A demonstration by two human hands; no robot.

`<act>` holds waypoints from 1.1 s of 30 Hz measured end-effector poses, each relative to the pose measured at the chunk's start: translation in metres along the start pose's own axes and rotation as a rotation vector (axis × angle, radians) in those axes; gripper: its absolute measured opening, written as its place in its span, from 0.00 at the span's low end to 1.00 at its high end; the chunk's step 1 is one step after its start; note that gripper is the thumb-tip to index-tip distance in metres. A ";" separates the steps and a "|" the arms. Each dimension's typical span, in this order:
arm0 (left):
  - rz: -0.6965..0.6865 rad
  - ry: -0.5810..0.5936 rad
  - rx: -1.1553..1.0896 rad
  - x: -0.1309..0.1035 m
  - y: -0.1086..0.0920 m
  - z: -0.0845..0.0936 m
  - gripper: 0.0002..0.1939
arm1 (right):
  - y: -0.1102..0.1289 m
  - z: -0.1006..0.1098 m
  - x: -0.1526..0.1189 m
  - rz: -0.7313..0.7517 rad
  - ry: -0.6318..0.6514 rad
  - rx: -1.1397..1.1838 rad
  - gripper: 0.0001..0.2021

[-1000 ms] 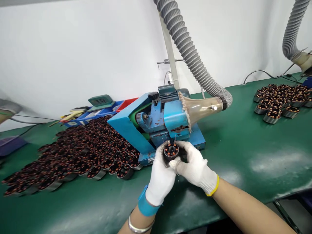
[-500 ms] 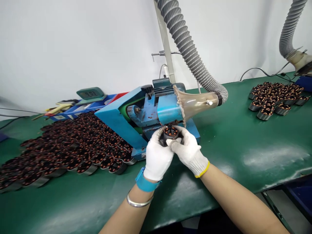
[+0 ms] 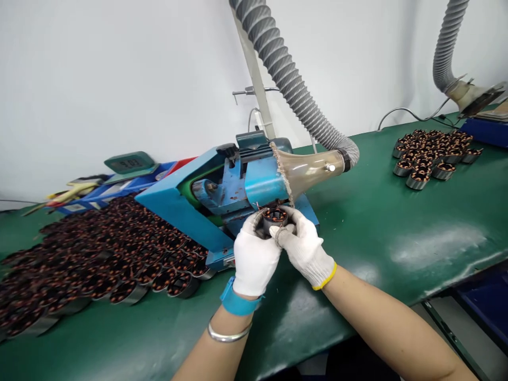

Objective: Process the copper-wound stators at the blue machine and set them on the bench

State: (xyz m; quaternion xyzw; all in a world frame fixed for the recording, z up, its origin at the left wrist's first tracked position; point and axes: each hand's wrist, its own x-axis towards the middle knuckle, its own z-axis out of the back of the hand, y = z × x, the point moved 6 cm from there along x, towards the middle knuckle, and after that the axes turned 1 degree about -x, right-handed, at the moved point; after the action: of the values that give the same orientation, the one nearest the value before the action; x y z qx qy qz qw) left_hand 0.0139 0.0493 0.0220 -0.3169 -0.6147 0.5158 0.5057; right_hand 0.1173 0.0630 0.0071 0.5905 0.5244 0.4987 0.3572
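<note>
While held, the stator (image 3: 273, 225) faces up, upright.

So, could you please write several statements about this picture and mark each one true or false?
1. The white-gloved left hand and white-gloved right hand both hold one round black-and-copper part. True.
2. The left hand has the yellow knitted cuff. False: the right hand has the yellow knitted cuff.
3. The nearer ribbed grey hose is joined to the translucent brownish funnel. True.
4. The smaller group of round parts lies left of the blue metal machine. False: the smaller group lies to its right.
5. The shiny silver bangle is on the left arm. True.
</note>
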 end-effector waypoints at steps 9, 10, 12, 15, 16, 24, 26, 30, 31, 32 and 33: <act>-0.010 -0.067 0.129 -0.002 -0.003 0.007 0.27 | -0.005 -0.006 -0.003 -0.017 0.001 0.055 0.23; -0.016 -0.099 0.165 -0.007 -0.003 0.010 0.27 | -0.003 -0.005 -0.007 -0.014 0.002 0.021 0.24; -0.033 -0.150 0.181 -0.019 -0.004 0.016 0.30 | 0.004 -0.003 -0.016 0.019 0.010 -0.076 0.25; -0.003 -0.194 0.049 -0.039 0.002 0.032 0.30 | 0.018 -0.005 -0.032 0.109 0.122 -0.210 0.27; 0.048 -0.189 -0.029 -0.043 0.007 0.039 0.29 | 0.021 -0.007 -0.037 0.133 0.179 -0.237 0.28; 0.580 -0.104 -0.863 -0.069 0.043 0.097 0.16 | 0.014 -0.022 -0.051 0.168 0.431 -0.447 0.29; 0.613 -0.140 -0.933 -0.078 0.047 0.113 0.18 | 0.008 -0.023 -0.052 0.159 0.447 -0.510 0.26; 0.576 -0.222 -0.815 -0.097 0.057 0.156 0.21 | -0.001 -0.021 -0.053 0.197 0.464 -0.636 0.22; 0.523 -0.242 -0.690 -0.102 0.058 0.171 0.21 | -0.001 -0.020 -0.053 0.232 0.460 -0.665 0.22; 0.461 -0.249 -0.513 -0.106 0.058 0.187 0.21 | 0.000 -0.020 -0.054 0.273 0.455 -0.691 0.21; 0.404 -0.249 -0.295 -0.110 0.057 0.204 0.22 | 0.000 -0.020 -0.055 0.313 0.452 -0.717 0.20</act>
State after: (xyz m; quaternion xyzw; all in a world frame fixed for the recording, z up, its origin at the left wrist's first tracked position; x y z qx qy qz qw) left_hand -0.1557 -0.0993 -0.0559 -0.4375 -0.6649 0.5461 0.2614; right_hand 0.1006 0.0077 0.0001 0.3780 0.2879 0.8133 0.3360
